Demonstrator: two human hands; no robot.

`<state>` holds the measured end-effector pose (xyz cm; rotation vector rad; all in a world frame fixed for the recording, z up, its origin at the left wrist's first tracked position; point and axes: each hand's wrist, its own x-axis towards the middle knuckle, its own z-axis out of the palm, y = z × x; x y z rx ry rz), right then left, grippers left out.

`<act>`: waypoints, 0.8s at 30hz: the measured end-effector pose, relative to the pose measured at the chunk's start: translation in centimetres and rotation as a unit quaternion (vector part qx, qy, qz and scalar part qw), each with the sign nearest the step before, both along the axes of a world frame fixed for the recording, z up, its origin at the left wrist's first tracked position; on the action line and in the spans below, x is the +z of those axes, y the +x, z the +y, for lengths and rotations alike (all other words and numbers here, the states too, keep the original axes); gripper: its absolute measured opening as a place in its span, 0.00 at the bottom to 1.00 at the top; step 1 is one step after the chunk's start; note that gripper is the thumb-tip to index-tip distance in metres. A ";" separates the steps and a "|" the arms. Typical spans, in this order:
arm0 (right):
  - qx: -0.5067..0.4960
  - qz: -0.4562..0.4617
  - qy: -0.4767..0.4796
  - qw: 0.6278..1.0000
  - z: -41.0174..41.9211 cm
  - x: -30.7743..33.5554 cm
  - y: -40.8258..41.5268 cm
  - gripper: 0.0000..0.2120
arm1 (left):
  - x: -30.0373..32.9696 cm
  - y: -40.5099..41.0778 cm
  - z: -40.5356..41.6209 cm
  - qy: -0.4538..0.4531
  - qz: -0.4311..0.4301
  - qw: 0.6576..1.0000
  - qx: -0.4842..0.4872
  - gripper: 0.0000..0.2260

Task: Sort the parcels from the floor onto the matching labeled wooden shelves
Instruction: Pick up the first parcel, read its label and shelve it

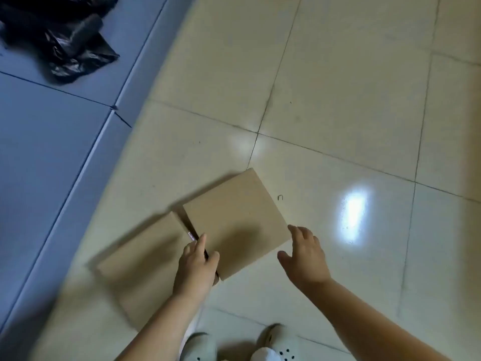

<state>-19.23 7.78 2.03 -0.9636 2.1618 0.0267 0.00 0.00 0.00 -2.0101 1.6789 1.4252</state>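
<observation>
Two plain brown cardboard parcels lie side by side on the cream tiled floor. The right parcel is the taller, squarer one; the left parcel is flatter and blurred. My left hand rests on the left edge of the right parcel, fingers reaching into the gap between the two boxes. My right hand hovers with fingers spread just beside the right parcel's near right corner, holding nothing. No shelves are in view.
A crumpled black plastic bag lies at the top left on grey-blue floor mats. My feet in white clogs stand at the bottom edge. A bright light reflection sits on the tiles to the right.
</observation>
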 end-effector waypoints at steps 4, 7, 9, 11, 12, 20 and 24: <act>-0.071 -0.031 -0.002 0.997 -0.5 -5.5 -1.0 0.27 | -5.3 0.2 -0.2 0.008 -0.008 1.000 0.011 0.25; -0.065 -0.025 -0.007 0.998 -0.9 -8.9 -1.5 0.24 | -8.0 0.3 0.1 0.020 -0.012 0.999 0.031 0.26; -0.054 -0.034 0.002 0.998 -1.9 -10.3 -2.1 0.28 | -8.9 -0.1 -0.2 0.018 -0.012 0.999 0.046 0.28; -0.056 -0.059 0.017 0.996 -3.0 -11.4 -2.6 0.33 | -9.9 -0.4 -0.6 0.025 -0.010 0.997 0.078 0.30; -0.067 -0.075 0.029 0.995 -3.4 -11.8 -2.6 0.34 | -10.2 -0.6 -0.7 0.028 -0.008 0.995 0.096 0.31; -0.239 -0.195 0.024 0.951 -4.6 -12.9 -2.7 0.21 | -10.7 -2.2 -2.2 0.092 0.045 0.959 0.264 0.32; -0.300 -0.218 0.014 0.929 -4.4 -10.4 -3.4 0.24 | -8.9 -3.1 -3.1 0.107 0.094 0.946 0.292 0.35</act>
